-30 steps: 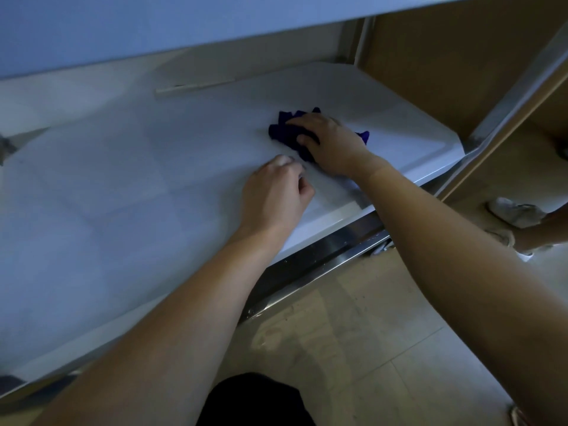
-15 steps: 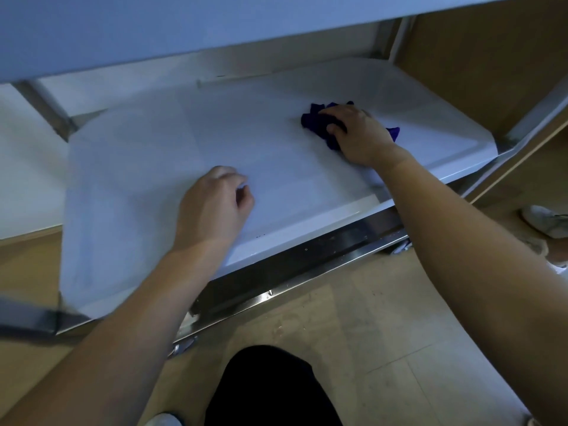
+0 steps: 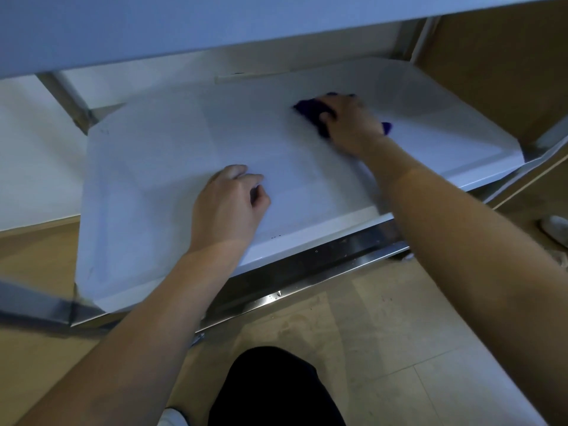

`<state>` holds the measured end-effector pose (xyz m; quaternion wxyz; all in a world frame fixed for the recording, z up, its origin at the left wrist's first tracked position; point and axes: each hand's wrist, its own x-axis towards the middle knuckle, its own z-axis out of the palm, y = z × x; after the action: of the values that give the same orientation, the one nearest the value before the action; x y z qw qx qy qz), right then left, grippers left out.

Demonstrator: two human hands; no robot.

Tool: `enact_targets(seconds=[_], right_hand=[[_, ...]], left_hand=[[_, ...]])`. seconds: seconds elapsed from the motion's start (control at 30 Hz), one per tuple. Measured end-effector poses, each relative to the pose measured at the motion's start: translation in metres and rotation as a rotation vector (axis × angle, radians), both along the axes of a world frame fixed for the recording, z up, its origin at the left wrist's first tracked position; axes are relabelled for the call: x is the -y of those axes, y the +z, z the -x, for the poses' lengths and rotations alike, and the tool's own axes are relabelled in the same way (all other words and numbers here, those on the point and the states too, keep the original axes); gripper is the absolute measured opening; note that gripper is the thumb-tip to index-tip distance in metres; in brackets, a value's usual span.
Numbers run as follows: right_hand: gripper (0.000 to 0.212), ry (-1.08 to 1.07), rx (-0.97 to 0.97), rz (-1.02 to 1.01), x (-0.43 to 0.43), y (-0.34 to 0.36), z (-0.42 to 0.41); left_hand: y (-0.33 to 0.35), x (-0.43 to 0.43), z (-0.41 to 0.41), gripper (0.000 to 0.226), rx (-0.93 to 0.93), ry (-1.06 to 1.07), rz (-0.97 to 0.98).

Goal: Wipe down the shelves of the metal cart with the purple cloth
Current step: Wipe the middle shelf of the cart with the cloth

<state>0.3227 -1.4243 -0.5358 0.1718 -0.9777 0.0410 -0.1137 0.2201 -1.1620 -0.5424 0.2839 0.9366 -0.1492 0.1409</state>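
From the head view, the right hand (image 3: 350, 124), upper right of centre, grips the bunched purple cloth (image 3: 310, 110) under its curled fingers, pressed on the cart's pale lower shelf (image 3: 172, 142). The left hand (image 3: 227, 207), curled and holding nothing, rests at mid-frame. Tan floor (image 3: 384, 333) fills the bottom of the frame.

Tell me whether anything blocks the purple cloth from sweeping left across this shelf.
Only the left hand, resting on the shelf near its front edge, left of the purple cloth under the right hand. Farther back, nothing visible blocks it.
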Motion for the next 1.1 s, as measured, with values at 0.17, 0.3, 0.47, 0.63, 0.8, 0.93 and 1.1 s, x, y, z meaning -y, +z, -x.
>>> enact_targets(seconds=[0.17,0.3,0.47,0.63,0.8,0.93,1.1], right_hand=[[0.04,-0.415,-0.088,-0.005,0.016,0.002,-0.027],[0.038,-0.135,-0.036,-0.001,-0.07,0.005,-0.051],[0.04,0.371,-0.056,0.011,-0.111,0.005,-0.048],[0.038,0.016,0.025,0.045,-0.023,-0.002,-0.069],[0.034,-0.355,-0.058,0.059,-0.015,0.001,-0.092],[0.038,-0.111,-0.046,0.032,-0.084,0.008,-0.109],[0.039,0.494,-0.07,-0.011,-0.151,0.012,-0.088]], left_hand=[[0.001,0.001,0.001,0.013,0.045,-0.009,-0.021],[0.002,-0.001,0.002,0.014,0.061,-0.018,-0.04],[0.002,-0.008,0.0,0.024,0.041,-0.056,-0.043],[0.002,-0.007,-0.001,0.019,0.053,-0.036,0.007],[0.0,-0.007,-0.001,0.013,0.103,-0.068,-0.04],[0.002,-0.009,-0.002,0.017,0.096,-0.076,-0.086],[0.002,-0.012,-0.004,0.022,0.076,-0.081,-0.091]])
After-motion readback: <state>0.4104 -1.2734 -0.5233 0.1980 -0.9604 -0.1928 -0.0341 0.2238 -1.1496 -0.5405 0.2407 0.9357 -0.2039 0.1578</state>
